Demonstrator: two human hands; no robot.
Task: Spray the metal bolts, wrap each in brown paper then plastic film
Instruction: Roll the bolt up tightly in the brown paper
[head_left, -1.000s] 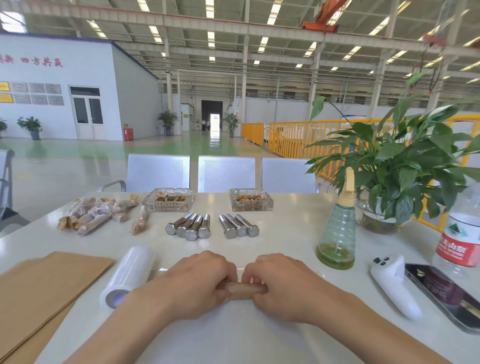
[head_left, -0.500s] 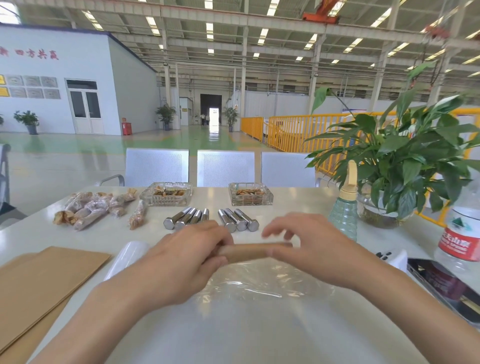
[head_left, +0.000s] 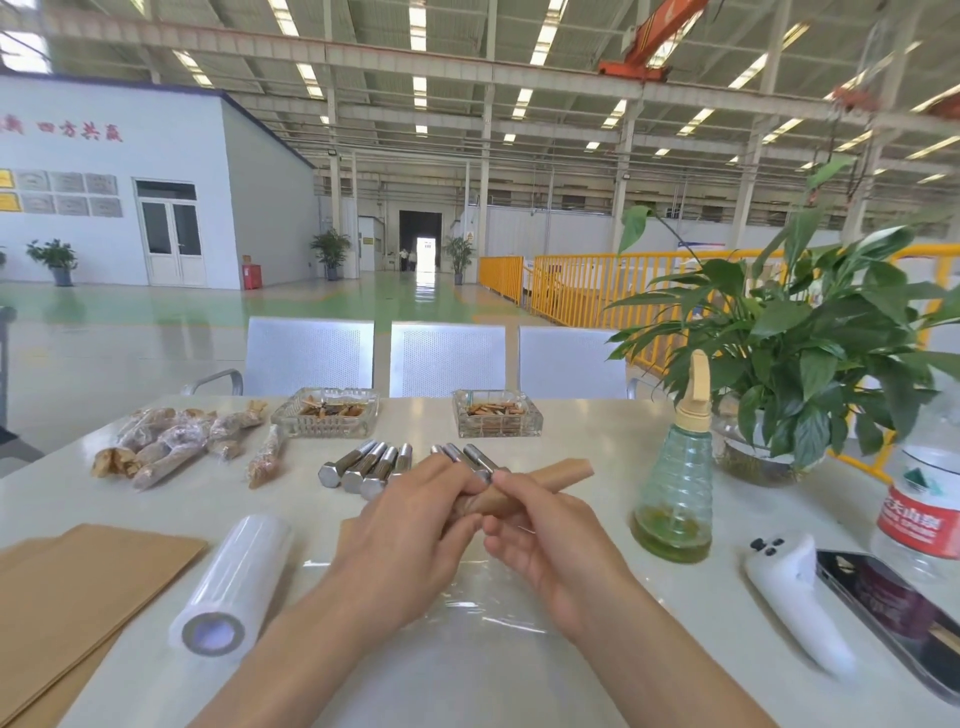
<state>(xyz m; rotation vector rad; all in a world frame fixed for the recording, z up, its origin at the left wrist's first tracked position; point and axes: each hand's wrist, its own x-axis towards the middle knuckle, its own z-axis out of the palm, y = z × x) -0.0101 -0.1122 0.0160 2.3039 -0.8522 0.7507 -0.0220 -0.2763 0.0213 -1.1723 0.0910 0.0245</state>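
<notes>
Above the plastic film sheet (head_left: 467, 618) on the worktop (head_left: 597, 431), I see both hands' grip clamped on the paper-wrapped bolt (head_left: 540, 486): left hand (head_left: 410, 530) curled round its near end, right hand (head_left: 540, 530) pinching mid-length. Its long axis slants up and right toward the spray bottle (head_left: 675, 493), a smooth brown tube. Beyond it lie seven bare bolts (head_left: 363, 467), four left, three right, partly hidden.
</notes>
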